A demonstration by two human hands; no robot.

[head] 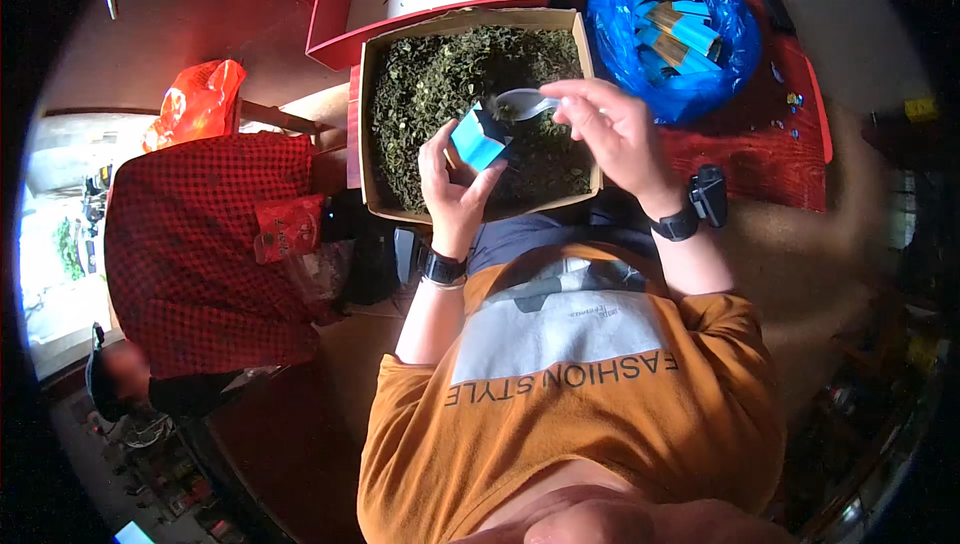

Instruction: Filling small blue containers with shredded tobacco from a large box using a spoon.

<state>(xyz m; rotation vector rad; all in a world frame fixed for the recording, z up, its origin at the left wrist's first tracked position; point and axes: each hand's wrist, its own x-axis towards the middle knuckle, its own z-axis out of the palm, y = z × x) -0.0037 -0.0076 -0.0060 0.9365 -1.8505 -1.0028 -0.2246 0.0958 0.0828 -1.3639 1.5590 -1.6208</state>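
A shallow cardboard box [365, 123] full of dried green leaves [420, 86] lies before me. Over it, my left hand [459, 187] holds a small blue paper carton [477, 140] with its top flaps up. My right hand [611, 127] grips the handle of a translucent plastic spoon [521, 104]. The spoon's bowl has some leaf bits in it and is right beside the carton's open top. How full the carton is cannot be seen.
A blue plastic bag [731, 82] of blue and gold cartons stands at the right on the red table [757, 169]. Behind the leaf box is a red tray [330, 26] holding some cartons. A person in a checked red garment [210, 244] is close at the left, near an orange-red bag [199, 101].
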